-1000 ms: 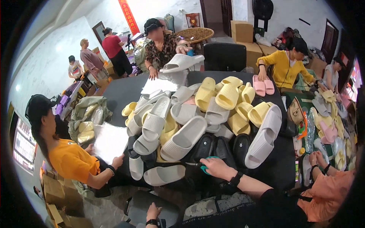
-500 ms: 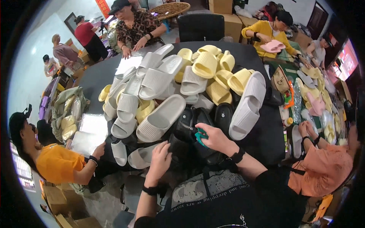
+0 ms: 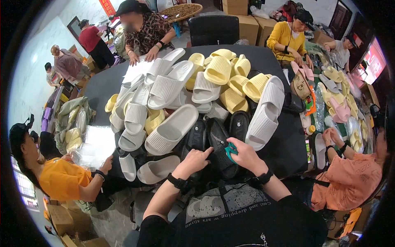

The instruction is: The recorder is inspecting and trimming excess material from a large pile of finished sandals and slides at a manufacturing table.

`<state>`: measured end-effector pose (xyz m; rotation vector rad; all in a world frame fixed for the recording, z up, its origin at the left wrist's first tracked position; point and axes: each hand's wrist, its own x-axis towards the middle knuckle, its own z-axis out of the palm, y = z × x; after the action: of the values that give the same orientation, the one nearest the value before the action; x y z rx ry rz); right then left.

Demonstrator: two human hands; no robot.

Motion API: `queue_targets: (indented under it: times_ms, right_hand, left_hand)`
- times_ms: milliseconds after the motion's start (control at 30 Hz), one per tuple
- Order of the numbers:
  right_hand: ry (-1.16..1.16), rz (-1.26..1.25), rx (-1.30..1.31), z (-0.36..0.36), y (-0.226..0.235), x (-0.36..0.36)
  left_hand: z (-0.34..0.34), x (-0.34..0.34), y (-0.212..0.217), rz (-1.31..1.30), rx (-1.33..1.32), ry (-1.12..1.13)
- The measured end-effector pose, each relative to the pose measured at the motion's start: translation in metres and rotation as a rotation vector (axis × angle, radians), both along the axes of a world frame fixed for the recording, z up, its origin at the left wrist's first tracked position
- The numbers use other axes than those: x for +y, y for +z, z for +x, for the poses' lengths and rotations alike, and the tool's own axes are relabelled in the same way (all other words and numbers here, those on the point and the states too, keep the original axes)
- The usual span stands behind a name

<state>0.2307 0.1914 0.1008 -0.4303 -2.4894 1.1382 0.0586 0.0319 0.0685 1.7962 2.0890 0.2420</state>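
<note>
In my right hand (image 3: 245,156) is a pair of small scissors (image 3: 230,152) with green handles, my fingers closed around them. Their metal tips reach over a black slipper (image 3: 217,131) lying in front of me. From the left, my left hand (image 3: 196,160) comes up to the same slipper, its index finger stretched out at the edge and the other fingers curled; nothing shows in it. Two more black slippers, one at the left (image 3: 196,135) and one at the right (image 3: 239,125), flank this one.
Grey slides (image 3: 173,128) and yellow slides (image 3: 218,70) are heaped on the dark table (image 3: 109,78). A large grey slide (image 3: 265,117) leans at the right. Co-workers sit or stand around, one in orange (image 3: 66,177) close on the left. A second table at the right holds more slippers.
My left hand has moved right, up to the black slipper, index finger now extended. My right hand with the scissors has shifted slightly right and down.
</note>
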Motion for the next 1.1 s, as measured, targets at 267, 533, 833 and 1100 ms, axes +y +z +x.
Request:
queue_targets:
  times_ms: [267, 533, 833, 1100]
  right_hand:
    - [-0.084, 0.025, -0.006, 0.01, -0.016, -0.005]
    - [-0.135, -0.075, 0.069, 0.016, 0.005, -0.005]
    - [-0.358, -0.188, 0.312, 0.03, 0.044, 0.015]
    - [-0.426, -0.179, 0.481, 0.029, 0.068, 0.016]
  left_hand:
    - [0.011, 0.0, -0.015, -0.133, -0.286, 0.035]
    - [0.015, 0.006, -0.009, -0.066, -0.266, 0.18]
    - [0.003, 0.02, 0.041, 0.253, -0.532, 0.319]
    - [0.023, 0.025, 0.087, 0.644, -0.642, 0.411]
